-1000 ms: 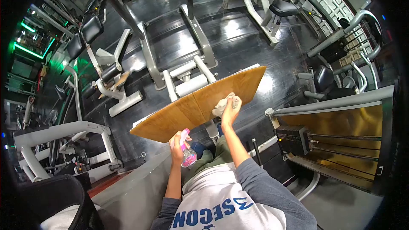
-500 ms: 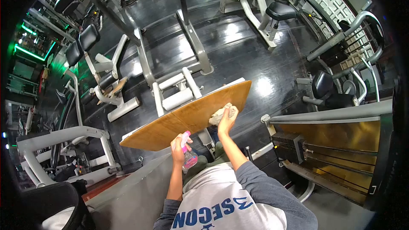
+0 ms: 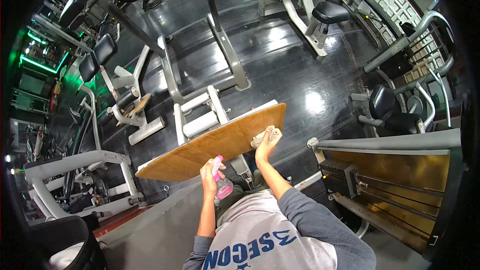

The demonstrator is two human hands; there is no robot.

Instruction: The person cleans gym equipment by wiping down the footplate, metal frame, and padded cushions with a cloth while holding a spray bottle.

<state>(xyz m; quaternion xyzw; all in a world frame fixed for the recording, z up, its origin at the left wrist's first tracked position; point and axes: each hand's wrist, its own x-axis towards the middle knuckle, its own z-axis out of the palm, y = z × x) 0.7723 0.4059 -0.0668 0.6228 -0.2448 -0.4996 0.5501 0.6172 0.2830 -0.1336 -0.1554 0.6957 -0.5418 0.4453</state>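
My left hand (image 3: pixel 209 174) is wrapped round a clear spray bottle (image 3: pixel 224 188) with a pink nozzle, near the lower edge of a wooden board (image 3: pixel 210 145). Against the board's right part, my right hand (image 3: pixel 268 144) grips a crumpled beige cloth (image 3: pixel 258 138). The brown board lies tilted across the view, with a pale metal frame (image 3: pixel 201 122) behind it. Where the cloth meets the wood is partly covered by my fingers.
Exercise machines with black seats (image 3: pixel 330 13) stand ahead and to both sides on the dark, shiny floor (image 3: pixel 280 77). A weight stack (image 3: pixel 340 177) is at the right. A black bin-like container (image 3: pixel 62 235) holds something white at the lower left.
The board has shifted left and down in view. My right hand, with the cloth, has moved lower in view along with it. My left hand still holds the bottle.
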